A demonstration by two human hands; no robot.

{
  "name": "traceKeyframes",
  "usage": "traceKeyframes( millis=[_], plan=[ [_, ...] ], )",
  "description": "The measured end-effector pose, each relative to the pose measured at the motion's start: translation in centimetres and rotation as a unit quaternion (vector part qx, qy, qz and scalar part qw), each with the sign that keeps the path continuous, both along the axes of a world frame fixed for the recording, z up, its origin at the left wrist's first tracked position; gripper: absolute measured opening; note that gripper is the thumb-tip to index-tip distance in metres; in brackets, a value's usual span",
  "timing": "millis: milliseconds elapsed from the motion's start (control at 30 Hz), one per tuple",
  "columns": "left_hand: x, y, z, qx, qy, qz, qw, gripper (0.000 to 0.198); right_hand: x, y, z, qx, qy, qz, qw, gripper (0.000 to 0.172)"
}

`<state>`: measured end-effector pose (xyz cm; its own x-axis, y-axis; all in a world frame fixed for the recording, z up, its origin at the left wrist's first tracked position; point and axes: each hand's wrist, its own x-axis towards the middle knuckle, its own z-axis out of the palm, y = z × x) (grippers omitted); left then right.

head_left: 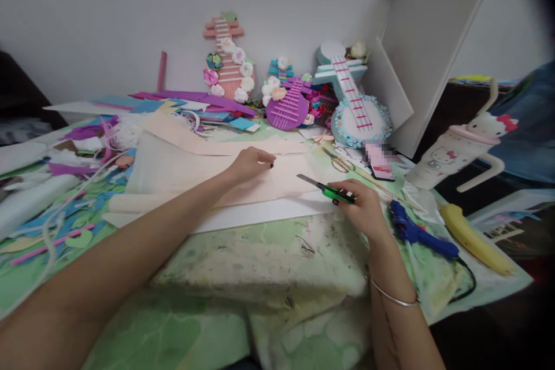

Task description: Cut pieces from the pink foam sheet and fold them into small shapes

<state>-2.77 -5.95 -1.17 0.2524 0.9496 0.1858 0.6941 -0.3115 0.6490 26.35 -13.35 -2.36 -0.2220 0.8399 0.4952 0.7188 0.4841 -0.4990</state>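
Note:
My right hand (362, 205) is wrapped round a green utility knife (333, 192). Its long blade is out and points left, above a pale peach foam sheet (286, 179). Over the middle of that sheet hovers my left hand (252, 165), empty, its fingers loosely stretched to the right and a little apart. Under the peach sheet lies a white board (260, 215), whose front edge shows. The left end of the peach material is partly rolled, and my left forearm covers some of it.
Gold-handled scissors (338, 161), a blue glue gun (420, 234), a yellow banana-shaped item (477, 240) and a white tumbler (451, 153) are on the right. Foam scraps (78, 219) crowd the left. Decorated model instruments (355, 98) stand along the wall.

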Motion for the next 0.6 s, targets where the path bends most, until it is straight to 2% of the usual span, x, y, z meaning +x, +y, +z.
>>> traceKeyframes(
  millis=[100,200,300,467,600],
  plan=[
    [1.0,1.6,0.6,-0.036,0.105,-0.004,0.994,0.043,0.1,0.2,-0.3,0.022,0.038,-0.040,0.998,0.033],
    [2.2,3.6,0.6,-0.047,0.146,0.019,0.988,0.048,0.2,0.4,-0.6,0.038,0.066,-0.063,0.995,0.032],
    [2.9,5.3,0.5,-0.074,0.166,0.027,0.983,0.043,0.3,0.5,-0.8,0.038,0.087,-0.070,0.993,0.033],
    [2.5,6.9,0.7,-0.148,0.155,-0.032,0.976,0.029,0.3,0.4,-0.7,0.041,0.100,-0.085,0.991,0.032],
    [1.6,7.7,1.4,-0.186,0.137,-0.093,0.969,0.026,0.3,0.1,-0.6,0.041,0.106,-0.082,0.990,0.032]
  ],
)
